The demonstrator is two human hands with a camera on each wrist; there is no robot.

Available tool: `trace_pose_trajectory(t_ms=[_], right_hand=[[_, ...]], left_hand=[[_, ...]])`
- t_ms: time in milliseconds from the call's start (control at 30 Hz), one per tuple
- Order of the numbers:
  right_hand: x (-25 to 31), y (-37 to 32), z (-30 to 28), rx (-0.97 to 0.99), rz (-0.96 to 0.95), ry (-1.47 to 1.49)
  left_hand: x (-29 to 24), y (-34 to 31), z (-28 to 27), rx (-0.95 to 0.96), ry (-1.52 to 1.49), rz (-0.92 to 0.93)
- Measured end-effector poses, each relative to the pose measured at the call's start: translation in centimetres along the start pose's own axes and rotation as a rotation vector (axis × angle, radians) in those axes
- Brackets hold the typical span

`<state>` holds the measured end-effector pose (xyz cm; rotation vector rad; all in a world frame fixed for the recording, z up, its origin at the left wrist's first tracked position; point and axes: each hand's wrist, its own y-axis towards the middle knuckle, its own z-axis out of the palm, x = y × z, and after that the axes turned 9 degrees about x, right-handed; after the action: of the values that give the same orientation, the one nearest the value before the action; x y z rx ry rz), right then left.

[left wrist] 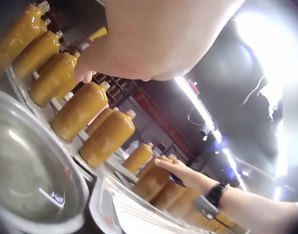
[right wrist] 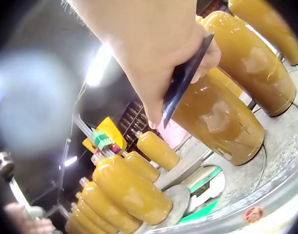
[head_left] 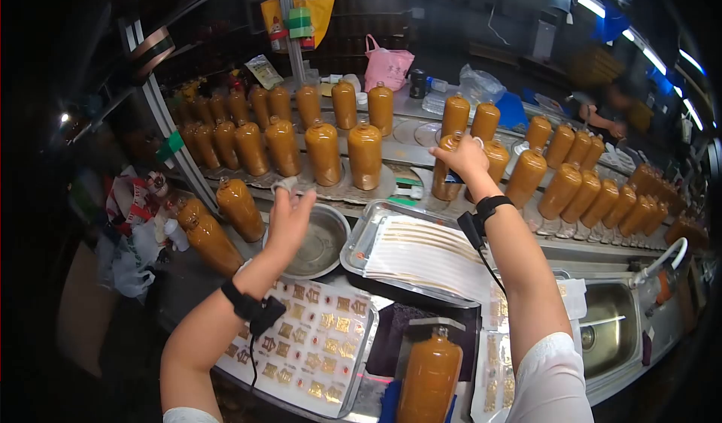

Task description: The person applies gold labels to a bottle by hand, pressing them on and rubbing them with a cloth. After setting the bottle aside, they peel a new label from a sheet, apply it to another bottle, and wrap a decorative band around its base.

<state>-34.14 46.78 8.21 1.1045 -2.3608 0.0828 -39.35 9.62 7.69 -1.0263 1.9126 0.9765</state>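
My right hand [head_left: 468,160] is at the top of an amber-brown glossy bottle [head_left: 447,184] in the row on the ledge. Thumb and fingers pinch a thin, dark blue flat piece [right wrist: 188,75], which lies against the bottle's shoulder in the right wrist view. My left hand [head_left: 289,220] hovers over the rim of a round metal basin [head_left: 329,261] with water in it. Something pale shows at its fingertips in the head view; whether the fingers hold it, I cannot tell. Two brown bottles [left wrist: 85,109] stand behind that hand.
Many brown bottles [head_left: 365,156] line the ledge in rows. In front lie a metal tray with gold strips [head_left: 421,246], a tray of gold labels [head_left: 323,333] and a single bottle [head_left: 430,378]. A sink [head_left: 605,333] is at the right; a pink bag [head_left: 387,66] stands behind.
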Motion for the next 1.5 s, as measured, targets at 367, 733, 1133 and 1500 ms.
trace_pose_trajectory(t_ms=[367, 733, 1133, 1500], right_hand=[[-4.7, -0.6, 0.1, -0.053, 0.151, -0.026], [-10.3, -0.6, -0.9, -0.180, 0.069, -0.079], [-15.6, -1.8, -3.1, -0.254, 0.096, -0.136], [-16.1, -5.4, -7.1, -0.278, 0.118, -0.038]], left_hand=[[6.0, 22.4, 9.9, -0.193, 0.223, 0.120], [4.4, 17.8, 13.5, -0.254, -0.193, 0.243], [-6.1, 2.6, -1.8, 0.111, -0.644, 0.153], [-2.9, -10.3, -18.8, -0.191, -0.521, -0.020]])
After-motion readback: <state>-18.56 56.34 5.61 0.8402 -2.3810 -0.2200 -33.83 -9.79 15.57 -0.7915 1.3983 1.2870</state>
